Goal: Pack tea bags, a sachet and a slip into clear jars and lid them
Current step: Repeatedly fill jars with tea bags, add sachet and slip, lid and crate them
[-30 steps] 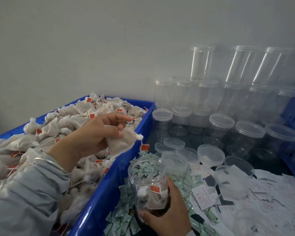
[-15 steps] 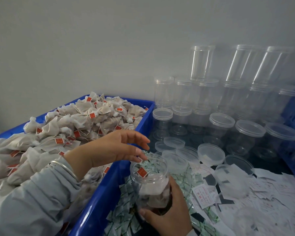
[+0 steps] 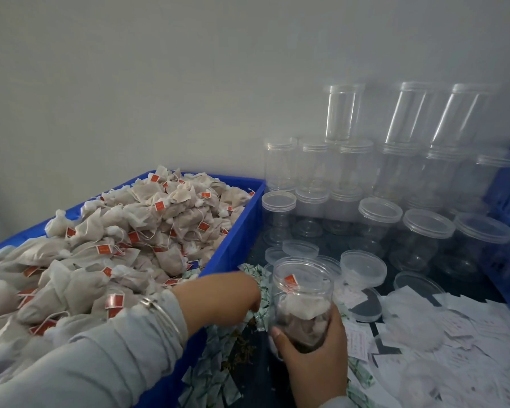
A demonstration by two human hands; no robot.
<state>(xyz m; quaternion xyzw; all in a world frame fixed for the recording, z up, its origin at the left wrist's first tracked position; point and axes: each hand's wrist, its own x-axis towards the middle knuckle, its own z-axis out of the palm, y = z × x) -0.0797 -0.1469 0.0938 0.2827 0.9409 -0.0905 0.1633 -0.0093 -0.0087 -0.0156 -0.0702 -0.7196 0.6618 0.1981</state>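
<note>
Tea bags [image 3: 302, 309] sit in our unlidded jar [image 3: 303, 301], grasped by our right hand [image 3: 312, 346]. Our left hand [image 3: 221, 298] reaches among sachets [image 3: 215, 375], grip unclear; sachet, slip, lid outstanding.

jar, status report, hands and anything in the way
Right hand grips jar, tea bags inside, no lid. Left hand down in sachets, fingers hidden. Nothing blocking.

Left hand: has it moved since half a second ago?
Yes. The left hand dropped from above the jar mouth to the green sachets beside the blue crate.

Upright, lidless clear jar [image 3: 302, 301] holds tea bags [image 3: 302, 310].
</note>
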